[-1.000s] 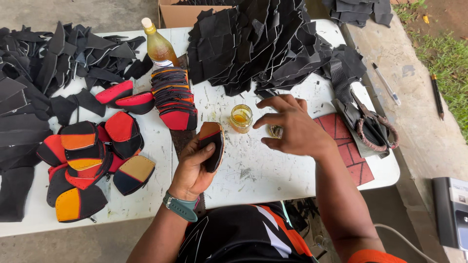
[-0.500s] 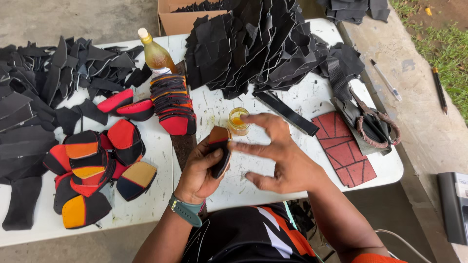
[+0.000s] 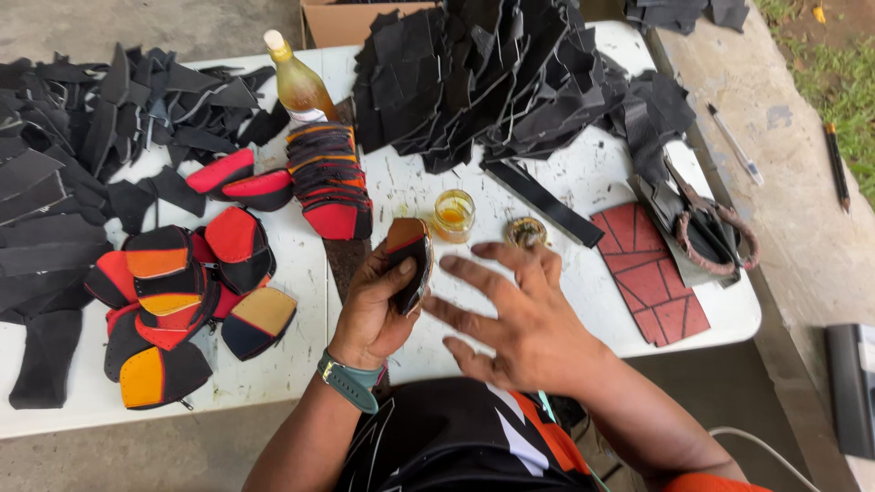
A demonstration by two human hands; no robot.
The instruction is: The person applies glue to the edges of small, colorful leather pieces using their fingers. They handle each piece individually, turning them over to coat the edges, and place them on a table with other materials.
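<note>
The small pouch [image 3: 407, 260] is showing black with an orange-brown top. The pouches [image 3: 182, 301] are mixing red, orange, yellow and black. The jar [image 3: 453, 215] is glowing amber, the bottle [image 3: 299, 84] golden. The mat [image 3: 649, 271] is red with dark lines on it.

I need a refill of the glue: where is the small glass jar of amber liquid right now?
In the head view, the small glass jar stands on the white table near its middle, just beyond the left hand, beside a round brass-coloured lid.
</note>
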